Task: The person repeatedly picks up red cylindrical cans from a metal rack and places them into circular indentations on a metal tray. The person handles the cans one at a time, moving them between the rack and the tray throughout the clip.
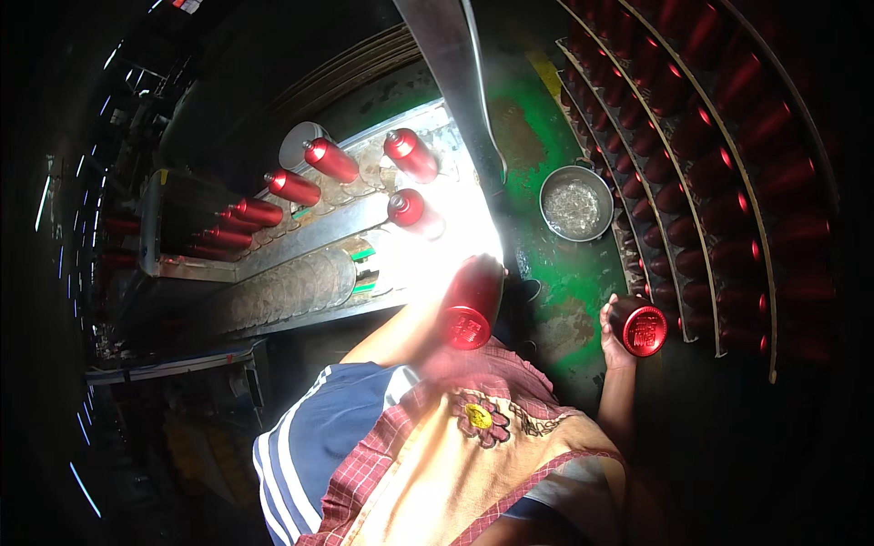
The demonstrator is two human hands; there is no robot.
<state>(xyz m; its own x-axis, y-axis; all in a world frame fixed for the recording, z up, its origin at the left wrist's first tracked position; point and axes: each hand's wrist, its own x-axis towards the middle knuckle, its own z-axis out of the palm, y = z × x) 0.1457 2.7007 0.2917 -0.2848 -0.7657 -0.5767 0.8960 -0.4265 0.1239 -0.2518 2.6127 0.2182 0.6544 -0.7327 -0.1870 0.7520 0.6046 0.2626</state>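
Observation:
My left hand [439, 300] holds a glossy red bottle [469, 314], tilted so that its embossed base faces up toward me. Strong glare washes out this hand, and the bottle hides most of its fingers. Off to the right, my right hand [613, 335] is wrapped round a second red bottle [642, 328], whose embossed base also points my way. Beyond my left hand, under a bright light, one red bottle [406, 207] stands near another red bottle [410, 155] on the conveyor [314, 232].
Several red bottles [293, 187] line the conveyor toward the left. Tall stacked rows of red bottles [719, 173], parted by thin boards, fill the right side. A round metal bowl [576, 203] stands near the green-painted floor [537, 150]. A curved metal panel [455, 68] hangs over the conveyor's end.

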